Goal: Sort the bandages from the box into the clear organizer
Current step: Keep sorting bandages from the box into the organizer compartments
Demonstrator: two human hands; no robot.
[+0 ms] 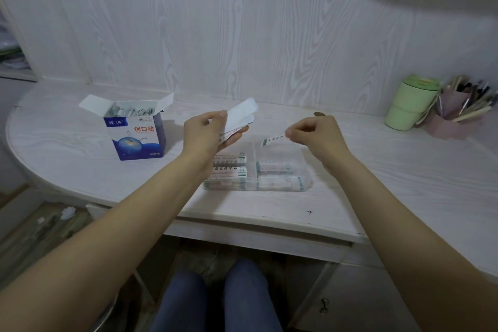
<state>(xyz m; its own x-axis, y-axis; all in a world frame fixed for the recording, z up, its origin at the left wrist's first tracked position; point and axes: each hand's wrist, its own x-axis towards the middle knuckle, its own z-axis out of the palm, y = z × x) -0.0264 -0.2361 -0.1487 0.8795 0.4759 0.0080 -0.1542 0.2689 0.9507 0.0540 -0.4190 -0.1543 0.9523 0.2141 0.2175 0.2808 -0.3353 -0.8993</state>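
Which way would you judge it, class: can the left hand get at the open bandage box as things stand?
Probably yes: the box stands open just beside the left hand, nothing between, though that hand already holds bandages.

— Where can you pass on the desk (pixel 377 159)?

— Between the open box (pixel 136 132) on the left and the green cup (pixel 411 102) on the right, the surface is wide. Only the clear organizer (pixel 280 153) lies in the middle, low and flat.

— What stands in your way?

— Your left hand (pixel 207 135) with its fan of bandages (pixel 239 116) hangs above the organizer's left part. Your right hand (pixel 312 135) is above the right part. Behind everything the wall (pixel 242 35) closes the desk. The pen holder (pixel 458 110) just beside the cup blocks the far right corner.
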